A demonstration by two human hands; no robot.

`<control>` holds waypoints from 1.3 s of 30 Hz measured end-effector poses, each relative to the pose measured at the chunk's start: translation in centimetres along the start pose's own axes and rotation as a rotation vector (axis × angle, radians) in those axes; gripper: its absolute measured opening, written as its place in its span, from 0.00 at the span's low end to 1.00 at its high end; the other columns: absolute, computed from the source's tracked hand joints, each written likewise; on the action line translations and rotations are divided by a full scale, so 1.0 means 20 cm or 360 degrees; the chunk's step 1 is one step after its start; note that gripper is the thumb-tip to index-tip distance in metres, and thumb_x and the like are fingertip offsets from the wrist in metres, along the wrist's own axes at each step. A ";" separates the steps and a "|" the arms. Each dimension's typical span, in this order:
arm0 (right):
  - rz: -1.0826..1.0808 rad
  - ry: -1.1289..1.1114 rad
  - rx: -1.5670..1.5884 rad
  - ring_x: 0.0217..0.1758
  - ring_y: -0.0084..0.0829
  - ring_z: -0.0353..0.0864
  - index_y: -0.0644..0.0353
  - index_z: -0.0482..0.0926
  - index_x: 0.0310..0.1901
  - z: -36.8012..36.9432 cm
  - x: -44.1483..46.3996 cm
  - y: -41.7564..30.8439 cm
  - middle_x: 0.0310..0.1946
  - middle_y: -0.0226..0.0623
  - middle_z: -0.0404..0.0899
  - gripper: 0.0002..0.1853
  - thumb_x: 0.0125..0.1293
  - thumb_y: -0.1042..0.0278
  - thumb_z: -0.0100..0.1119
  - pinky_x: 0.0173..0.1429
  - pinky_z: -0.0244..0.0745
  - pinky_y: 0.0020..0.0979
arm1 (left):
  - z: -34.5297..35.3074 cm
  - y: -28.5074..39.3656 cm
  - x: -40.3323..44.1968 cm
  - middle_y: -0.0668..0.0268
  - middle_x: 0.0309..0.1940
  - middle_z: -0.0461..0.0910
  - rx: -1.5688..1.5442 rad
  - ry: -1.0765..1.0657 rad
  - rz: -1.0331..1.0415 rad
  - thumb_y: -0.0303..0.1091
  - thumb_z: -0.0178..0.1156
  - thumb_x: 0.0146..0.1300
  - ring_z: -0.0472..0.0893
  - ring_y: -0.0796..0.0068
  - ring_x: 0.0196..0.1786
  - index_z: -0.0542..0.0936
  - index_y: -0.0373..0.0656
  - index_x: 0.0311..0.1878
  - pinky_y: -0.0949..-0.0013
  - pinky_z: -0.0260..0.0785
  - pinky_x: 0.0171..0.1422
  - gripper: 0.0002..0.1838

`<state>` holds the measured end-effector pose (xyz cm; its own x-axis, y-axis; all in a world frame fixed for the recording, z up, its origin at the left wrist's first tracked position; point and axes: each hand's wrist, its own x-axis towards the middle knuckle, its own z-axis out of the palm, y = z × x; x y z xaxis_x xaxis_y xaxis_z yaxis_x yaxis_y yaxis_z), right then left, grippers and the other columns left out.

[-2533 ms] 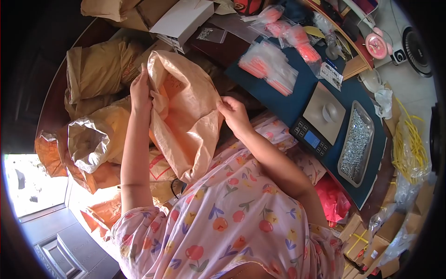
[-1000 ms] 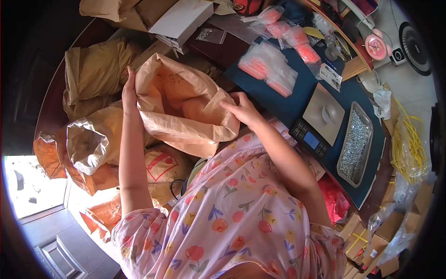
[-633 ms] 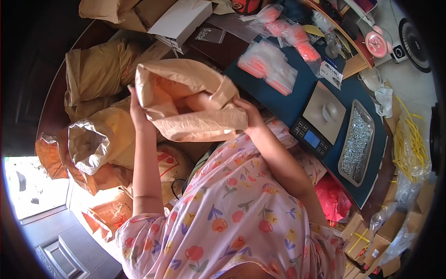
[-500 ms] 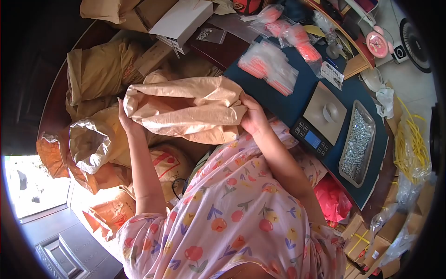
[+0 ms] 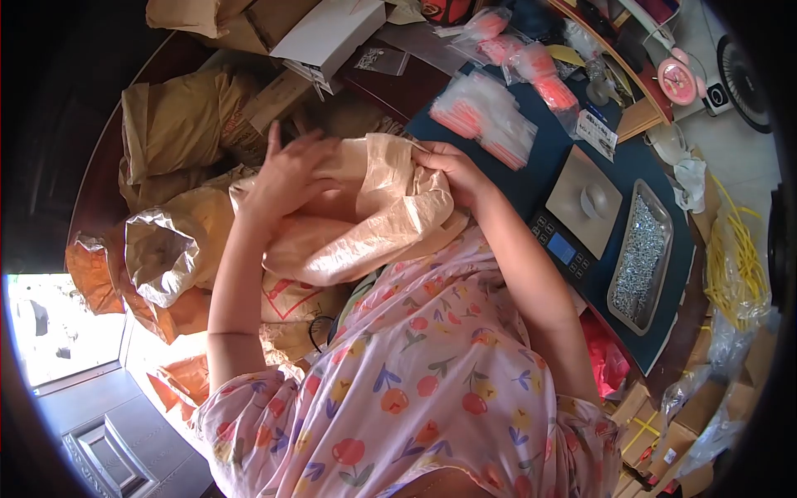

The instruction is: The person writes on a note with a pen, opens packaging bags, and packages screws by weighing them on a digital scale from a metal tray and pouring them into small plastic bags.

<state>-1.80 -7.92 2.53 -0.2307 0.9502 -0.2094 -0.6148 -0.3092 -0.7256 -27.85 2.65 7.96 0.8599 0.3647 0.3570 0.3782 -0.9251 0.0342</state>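
Note:
A brown paper sack [image 5: 365, 249] with a rolled-down rim is held in front of my chest, its mouth facing up. My right hand [image 5: 457, 172] grips the rim at its right side, fingers curled over the edge. Over the left part of the mouth is my left hand [image 5: 292, 176], slightly blurred, with its fingers spread and the index finger raised. Whether its palm touches the paper cannot be made out. Part of the sack's left rim is hidden behind that hand.
Several other brown sacks stand at the left, one open with a silvery lining [image 5: 162, 257]. At the right, a digital scale [image 5: 573, 207] and a metal tray of small shiny pieces [image 5: 614, 290] rest on a dark mat. Small plastic bags [image 5: 486, 116] lie behind them.
My left hand has let go of the left rim and moved right and up over the mouth. The sack has tilted, its left end lower. My right hand still holds the rim.

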 end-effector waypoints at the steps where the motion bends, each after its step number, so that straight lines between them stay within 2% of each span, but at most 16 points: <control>1: 0.0013 -0.0013 -0.0045 0.40 0.25 0.82 0.66 0.74 0.51 0.01 -0.01 -0.02 0.41 0.35 0.81 0.14 0.69 0.66 0.52 0.47 0.77 0.26 | 0.09 -0.03 -0.01 0.58 0.40 0.82 -0.0031 -0.0110 0.0015 0.37 0.63 0.56 0.81 0.61 0.44 0.79 0.47 0.46 0.62 0.71 0.53 0.14; 3: 0.0075 -0.0034 -0.0191 0.38 0.22 0.82 0.66 0.74 0.51 -0.03 -0.02 -0.03 0.40 0.34 0.81 0.15 0.68 0.66 0.53 0.46 0.77 0.24 | 0.12 -0.02 -0.01 0.58 0.29 0.81 0.0040 -0.0426 -0.0168 0.35 0.62 0.56 0.81 0.57 0.34 0.81 0.47 0.36 0.62 0.74 0.39 0.06; 6: 0.0228 -0.0265 -0.0262 0.41 0.20 0.81 0.67 0.75 0.50 -0.18 -0.07 -0.06 0.42 0.34 0.81 0.16 0.67 0.64 0.56 0.47 0.76 0.22 | 0.04 -0.17 -0.05 0.55 0.26 0.79 -0.0342 -0.0017 -0.0317 0.35 0.61 0.57 0.79 0.53 0.31 0.81 0.43 0.32 0.61 0.73 0.32 0.06; 8: 0.0223 -0.0249 -0.0407 0.40 0.19 0.80 0.66 0.77 0.48 -0.16 -0.09 -0.09 0.40 0.32 0.81 0.16 0.66 0.62 0.58 0.45 0.75 0.21 | -0.02 -0.15 -0.04 0.52 0.24 0.78 -0.0637 -0.0127 -0.0448 0.37 0.58 0.60 0.78 0.48 0.30 0.80 0.40 0.32 0.57 0.71 0.33 0.10; 11: 0.0105 0.0132 -0.0846 0.37 0.17 0.77 0.65 0.77 0.46 -0.17 -0.07 -0.13 0.36 0.30 0.79 0.15 0.65 0.63 0.61 0.41 0.73 0.20 | 0.06 -0.21 -0.07 0.51 0.24 0.78 -0.0517 -0.0118 -0.0489 0.38 0.57 0.62 0.78 0.47 0.31 0.79 0.40 0.33 0.54 0.70 0.34 0.11; 15: -0.0817 0.0956 -0.1655 0.32 0.22 0.78 0.64 0.74 0.41 -0.13 -0.14 -0.02 0.30 0.35 0.78 0.14 0.62 0.62 0.63 0.37 0.73 0.24 | 0.20 -0.25 -0.11 0.48 0.25 0.78 -0.0179 -0.0087 -0.0615 0.39 0.55 0.63 0.79 0.46 0.32 0.79 0.40 0.37 0.51 0.71 0.35 0.12; 16: -0.0784 0.1082 -0.1834 0.28 0.24 0.79 0.64 0.72 0.38 -0.08 -0.18 -0.01 0.26 0.33 0.77 0.17 0.61 0.58 0.64 0.34 0.73 0.26 | 0.20 -0.23 -0.12 0.47 0.25 0.79 -0.0112 -0.0110 -0.0682 0.39 0.54 0.64 0.79 0.46 0.32 0.79 0.40 0.39 0.51 0.71 0.35 0.12; 19: -0.0237 0.1088 -0.1508 0.24 0.27 0.78 0.67 0.68 0.38 0.06 -0.26 0.11 0.23 0.37 0.76 0.25 0.59 0.50 0.64 0.30 0.73 0.30 | 0.13 -0.06 -0.09 0.46 0.25 0.79 -0.0312 -0.0062 -0.0924 0.39 0.53 0.64 0.80 0.46 0.31 0.77 0.40 0.45 0.51 0.73 0.35 0.14; 20: -0.0212 0.1051 -0.1383 0.30 0.27 0.80 0.67 0.67 0.38 0.08 -0.26 0.16 0.27 0.44 0.77 0.27 0.59 0.48 0.65 0.35 0.74 0.31 | 0.14 -0.03 -0.10 0.46 0.25 0.79 -0.0288 -0.0081 -0.0933 0.39 0.53 0.64 0.80 0.46 0.31 0.77 0.40 0.46 0.52 0.73 0.35 0.14; 22: -0.0528 0.1135 -0.1507 0.40 0.26 0.80 0.67 0.69 0.42 -0.03 -0.19 0.34 0.36 0.43 0.77 0.24 0.61 0.51 0.63 0.44 0.76 0.31 | 0.18 0.02 -0.13 0.46 0.25 0.79 -0.0239 -0.0118 -0.0944 0.39 0.53 0.64 0.80 0.46 0.31 0.76 0.41 0.47 0.52 0.73 0.34 0.14; 25: -0.0561 0.0932 -0.0274 0.46 0.26 0.78 0.66 0.72 0.47 -0.06 -0.12 0.44 0.43 0.39 0.76 0.20 0.65 0.56 0.59 0.50 0.75 0.31 | 0.18 0.07 -0.16 0.49 0.25 0.80 -0.0264 -0.0252 -0.0982 0.40 0.55 0.62 0.81 0.47 0.32 0.76 0.42 0.47 0.52 0.73 0.36 0.14; 29: -0.0347 0.0715 0.0397 0.44 0.26 0.77 0.62 0.73 0.50 0.04 -0.13 0.41 0.43 0.34 0.77 0.14 0.70 0.62 0.52 0.49 0.73 0.30 | 0.19 0.17 -0.12 0.52 0.34 0.81 -0.0375 -0.0149 -0.0740 0.38 0.57 0.58 0.81 0.50 0.37 0.75 0.44 0.48 0.54 0.73 0.41 0.15; 30: -0.0320 0.0707 0.0420 0.44 0.26 0.77 0.62 0.73 0.49 0.04 -0.11 0.43 0.43 0.34 0.77 0.14 0.71 0.61 0.51 0.50 0.74 0.31 | 0.19 0.21 -0.10 0.52 0.35 0.81 -0.0418 -0.0055 -0.0641 0.37 0.57 0.58 0.81 0.50 0.38 0.75 0.45 0.48 0.54 0.73 0.42 0.15; 34: -0.0206 0.0793 0.0594 0.42 0.27 0.79 0.60 0.76 0.47 -0.04 -0.09 0.44 0.42 0.34 0.79 0.15 0.71 0.57 0.49 0.48 0.76 0.33 | 0.42 0.07 -0.15 0.55 0.36 0.81 -0.0302 -0.0420 -0.0499 0.31 0.58 0.55 0.82 0.54 0.38 0.74 0.45 0.48 0.57 0.74 0.42 0.16; 38: 0.0221 0.0228 0.0490 0.38 0.27 0.82 0.62 0.78 0.45 -0.40 -0.23 0.42 0.37 0.35 0.81 0.22 0.67 0.48 0.53 0.44 0.78 0.33 | 0.37 -0.27 -0.21 0.56 0.30 0.82 -0.0359 -0.0113 -0.0838 0.35 0.60 0.56 0.81 0.53 0.35 0.80 0.46 0.42 0.56 0.73 0.41 0.10; 39: 0.0275 0.0419 0.0479 0.37 0.25 0.82 0.63 0.78 0.44 -0.32 -0.27 0.36 0.36 0.34 0.81 0.22 0.67 0.47 0.54 0.44 0.78 0.31 | 0.34 -0.30 -0.22 0.56 0.30 0.82 -0.0400 -0.0095 -0.0853 0.35 0.60 0.55 0.81 0.53 0.36 0.81 0.47 0.41 0.56 0.73 0.41 0.10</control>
<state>-0.24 -14.97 -5.76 -0.1731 0.8489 -0.4995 -0.7856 -0.4249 -0.4498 -31.60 7.38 -0.15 0.5921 0.7863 0.1764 0.6784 -0.6045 0.4176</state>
